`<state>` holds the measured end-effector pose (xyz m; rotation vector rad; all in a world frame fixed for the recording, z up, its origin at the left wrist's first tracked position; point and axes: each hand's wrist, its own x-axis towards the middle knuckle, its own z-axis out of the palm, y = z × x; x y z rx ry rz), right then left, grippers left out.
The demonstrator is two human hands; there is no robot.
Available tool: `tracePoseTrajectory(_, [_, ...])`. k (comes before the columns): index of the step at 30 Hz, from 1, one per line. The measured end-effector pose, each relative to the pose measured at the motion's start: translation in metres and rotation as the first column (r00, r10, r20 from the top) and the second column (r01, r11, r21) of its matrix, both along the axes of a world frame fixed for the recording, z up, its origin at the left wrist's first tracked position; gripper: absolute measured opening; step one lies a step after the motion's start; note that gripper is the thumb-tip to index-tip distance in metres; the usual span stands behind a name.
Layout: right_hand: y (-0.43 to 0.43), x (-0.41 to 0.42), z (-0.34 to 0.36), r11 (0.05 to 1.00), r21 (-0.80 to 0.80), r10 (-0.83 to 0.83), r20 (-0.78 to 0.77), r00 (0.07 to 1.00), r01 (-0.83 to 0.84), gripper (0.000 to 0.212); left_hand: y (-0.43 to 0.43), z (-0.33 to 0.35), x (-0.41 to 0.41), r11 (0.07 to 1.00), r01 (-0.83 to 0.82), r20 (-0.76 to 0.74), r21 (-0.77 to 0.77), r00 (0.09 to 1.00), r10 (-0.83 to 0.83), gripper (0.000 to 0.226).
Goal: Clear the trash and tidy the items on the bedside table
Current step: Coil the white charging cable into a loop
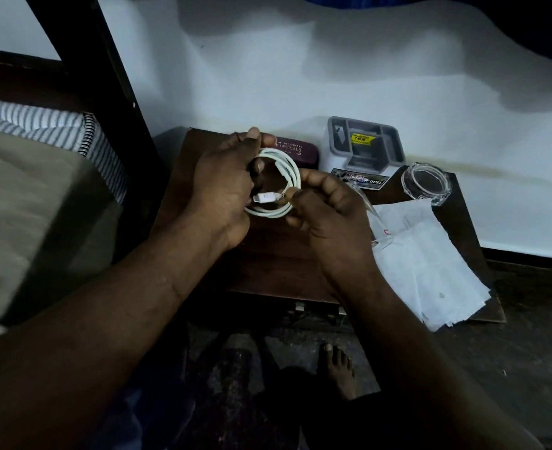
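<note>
Cable (290, 170) loops in a white coil between your two hands, held above the dark wooden bedside table (268, 264). Your left hand (226, 186) has its fingers curled round the left side of the coil, with the thumb on top of the loop, so it is clamped on the cable. Your right hand (329, 212) pinches the cable's end between thumb and forefinger at the right side of the coil. That pinch is right beside the white plug (264, 198), which lies across the lower part of the loop and points toward your left palm. The two hands are close together across the coil.

Just beyond your left fingertips a maroon glasses case (303, 151) lies on the table, partly hidden by the coil. Beyond your right hand stands a grey plastic tray (365, 146) with compartments and a yellow sticker (362, 138) inside it. You cannot tell whether it touches the case. A printed card (360, 180) lies in front of the tray, just past your right knuckles. Further out to the right of your right hand sits a clear glass ashtray (427, 183). White paper sheets (430, 267) spread beside your right wrist and hang over the table's edge. Off to the left of your left forearm is a bed (24, 222) with a striped pillow (54, 125). Below both arms, your bare foot (337, 368) rests on the floor.
</note>
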<state>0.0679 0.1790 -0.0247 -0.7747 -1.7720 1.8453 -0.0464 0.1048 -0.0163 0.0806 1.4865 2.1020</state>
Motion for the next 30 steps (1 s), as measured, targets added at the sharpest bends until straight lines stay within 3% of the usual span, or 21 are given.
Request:
tracePoseTrajectory(6, [-0.001, 0.0, -0.002, 0.997, -0.003, -0.075, 0.02, 0.997, 0.075, 0.01, 0.001, -0.002, 0.001, 0.999, 0.03, -0.107, -0.026, 0.994, -0.033, 0.026])
tracePoseTrajectory(10, [0.002, 0.0, 0.0, 0.977, -0.151, -0.152, 0.007, 0.988, 0.151, 0.006, 0.001, -0.004, 0.003, 0.988, 0.143, -0.086, -0.05, 0.985, -0.147, 0.022])
tracePoseTrajectory(16, [0.002, -0.001, 0.002, 0.935, -0.331, -0.161, -0.075, 0.984, 0.128, 0.007, 0.003, -0.009, 0.001, 0.99, 0.136, -0.044, -0.042, 0.99, -0.137, 0.034])
tracePoseTrajectory(19, [0.004, 0.0, 0.002, 0.966, -0.235, -0.123, -0.055, 0.991, 0.107, 0.009, 0.003, -0.012, 0.0, 0.986, 0.149, -0.13, -0.077, 0.979, -0.158, 0.023])
tracePoseTrajectory(22, [0.007, 0.0, 0.0, 0.991, -0.024, -0.134, 0.018, 0.991, 0.135, 0.015, 0.002, -0.013, -0.002, 0.968, 0.211, -0.2, -0.138, 0.951, -0.236, 0.013])
tracePoseTrajectory(25, [0.01, 0.0, -0.002, 0.962, 0.191, -0.219, 0.105, 0.97, 0.196, 0.019, 0.002, -0.015, -0.001, 0.96, 0.224, -0.24, -0.165, 0.935, -0.26, 0.01])
tracePoseTrajectory(30, [0.01, 0.0, -0.002, 0.889, 0.362, -0.339, 0.102, 0.935, 0.282, 0.019, 0.003, -0.017, 0.001, 0.951, 0.185, -0.355, -0.248, 0.896, -0.266, 0.005])
